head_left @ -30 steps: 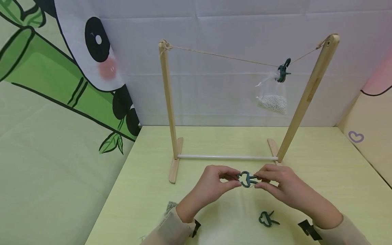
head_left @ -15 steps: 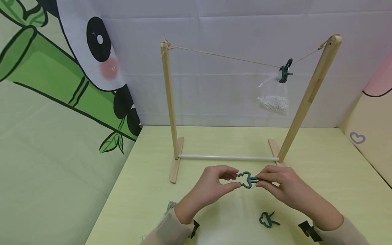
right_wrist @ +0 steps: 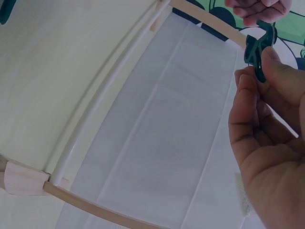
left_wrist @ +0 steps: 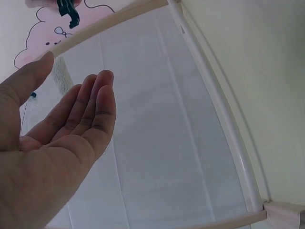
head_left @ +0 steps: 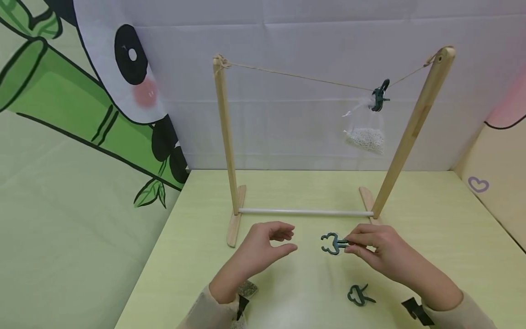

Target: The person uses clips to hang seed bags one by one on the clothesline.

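Note:
My right hand (head_left: 380, 244) pinches the two handles of a dark green spring clip (head_left: 334, 243) between thumb and fingers. The handles are squeezed together and the clip's mouth gapes to the left; in the right wrist view the same clip (right_wrist: 261, 45) shows at the fingertips. To its left, apart from it, my left hand (head_left: 263, 249) holds nothing, thumb spread from lightly bent fingers. A second green clip (head_left: 359, 295) lies on the table below my right hand. Partly hidden by my left wrist, a small bag with grey-green contents (head_left: 247, 289) rests on the table.
Behind the hands stands a wooden frame with a left post (head_left: 225, 132), a right post (head_left: 414, 130) and a white bottom bar (head_left: 304, 211). A sagging string (head_left: 296, 76) joins the post tops. From it hangs a clear bag of white beads (head_left: 365, 138), held by a green clip (head_left: 379, 96).
My left hand has let go of the clip and moved left and slightly down, uncovering part of the bag. The right hand has squeezed the clip's handles together, and its mouth has spread.

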`<state>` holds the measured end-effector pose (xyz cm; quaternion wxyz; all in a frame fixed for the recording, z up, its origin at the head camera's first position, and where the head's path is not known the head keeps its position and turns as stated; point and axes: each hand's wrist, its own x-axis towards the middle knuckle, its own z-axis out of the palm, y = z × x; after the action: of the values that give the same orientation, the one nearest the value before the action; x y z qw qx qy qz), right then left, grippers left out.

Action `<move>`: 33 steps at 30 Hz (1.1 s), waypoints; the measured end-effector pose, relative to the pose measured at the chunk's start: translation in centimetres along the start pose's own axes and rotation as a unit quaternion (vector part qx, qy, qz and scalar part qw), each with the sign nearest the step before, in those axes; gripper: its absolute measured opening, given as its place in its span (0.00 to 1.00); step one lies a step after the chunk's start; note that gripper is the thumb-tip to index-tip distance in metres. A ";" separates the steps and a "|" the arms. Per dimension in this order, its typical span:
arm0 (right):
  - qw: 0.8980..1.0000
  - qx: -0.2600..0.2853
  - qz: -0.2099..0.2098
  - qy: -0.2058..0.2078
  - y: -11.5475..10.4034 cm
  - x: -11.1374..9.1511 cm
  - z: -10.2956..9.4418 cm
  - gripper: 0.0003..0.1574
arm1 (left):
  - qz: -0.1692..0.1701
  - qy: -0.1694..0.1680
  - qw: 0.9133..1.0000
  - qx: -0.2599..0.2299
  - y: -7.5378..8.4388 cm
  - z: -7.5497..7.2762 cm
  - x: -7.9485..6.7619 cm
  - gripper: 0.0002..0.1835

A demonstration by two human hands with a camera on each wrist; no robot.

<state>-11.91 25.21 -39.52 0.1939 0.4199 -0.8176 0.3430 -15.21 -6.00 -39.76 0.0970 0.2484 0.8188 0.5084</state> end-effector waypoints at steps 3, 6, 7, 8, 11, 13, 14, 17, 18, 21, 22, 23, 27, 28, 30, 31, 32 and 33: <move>1.000 0.002 -0.008 0.003 0.1 -0.1 0.1 0.08 | 0.002 0.005 1.000 0.000 -0.4 -1.1 -0.4 0.18; 1.000 0.003 -0.006 0.002 0.2 -0.1 0.0 0.11 | -0.010 -0.007 1.000 0.007 -0.9 -2.2 -0.8 0.19; 1.000 0.004 -0.003 0.000 0.1 -0.1 0.0 0.12 | -0.015 -0.013 1.000 0.012 -1.1 -2.6 -1.0 0.19; 1.000 0.004 -0.001 -0.001 0.1 -0.2 -0.1 0.12 | -0.022 -0.019 0.999 0.016 -1.3 -2.9 -1.1 0.19; 1.000 0.007 0.007 -0.007 0.1 -0.2 -0.1 0.14 | -0.041 -0.035 0.998 0.038 -2.1 -3.8 -1.6 0.19; 1.000 0.008 0.012 -0.012 0.0 -0.2 -0.2 0.15 | -0.053 -0.041 0.997 0.047 -2.5 -4.2 -1.9 0.19; 1.000 0.009 0.015 -0.014 0.0 -0.3 -0.2 0.15 | -0.059 -0.043 0.996 0.052 -2.8 -4.4 -2.1 0.19; 1.000 0.009 0.021 -0.019 -0.1 -0.3 -0.2 0.16 | -0.078 -0.046 0.994 0.057 -3.5 -4.8 -2.7 0.20; 1.000 0.010 0.022 -0.020 -0.1 -0.3 -0.2 0.15 | -0.084 -0.045 0.994 0.057 -3.7 -5.0 -2.9 0.20; 0.999 0.011 0.022 -0.023 0.0 -0.3 -0.2 0.15 | -0.096 -0.048 0.992 0.061 -4.2 -5.6 -3.5 0.20; 0.999 0.013 0.021 -0.024 0.0 -0.3 -0.2 0.15 | -0.099 -0.051 0.992 0.062 -4.4 -5.8 -3.7 0.21; 0.999 0.014 0.021 -0.024 0.0 -0.3 -0.2 0.15 | -0.102 -0.055 0.991 0.065 -4.5 -6.0 -3.9 0.21; 0.999 0.019 0.023 -0.027 0.1 -0.4 -0.2 0.16 | -0.120 -0.066 0.988 0.077 -5.1 -6.7 -4.6 0.23; 0.999 0.019 0.022 -0.028 0.2 -0.4 -0.1 0.16 | -0.124 -0.067 0.987 0.083 -5.3 -6.8 -4.8 0.23; 0.999 0.020 0.020 -0.029 0.2 -0.3 -0.1 0.17 | -0.138 -0.068 0.984 0.091 -5.7 -7.0 -5.2 0.24; 0.999 0.019 0.020 -0.030 0.2 -0.3 -0.1 0.17 | -0.146 -0.069 0.982 0.095 -5.9 -7.1 -5.4 0.24; 0.999 0.019 0.020 -0.031 0.2 -0.3 -0.1 0.16 | -0.154 -0.071 0.981 0.098 -6.0 -7.1 -5.6 0.24; 0.999 0.020 0.020 -0.032 0.2 -0.2 -0.1 0.16 | -0.162 -0.073 0.979 0.100 -6.2 -7.2 -5.8 0.24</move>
<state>-11.96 25.54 -39.67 0.1526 0.4184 -0.8244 0.3494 -15.09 -16.82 -42.38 0.2122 0.1572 0.8858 0.3816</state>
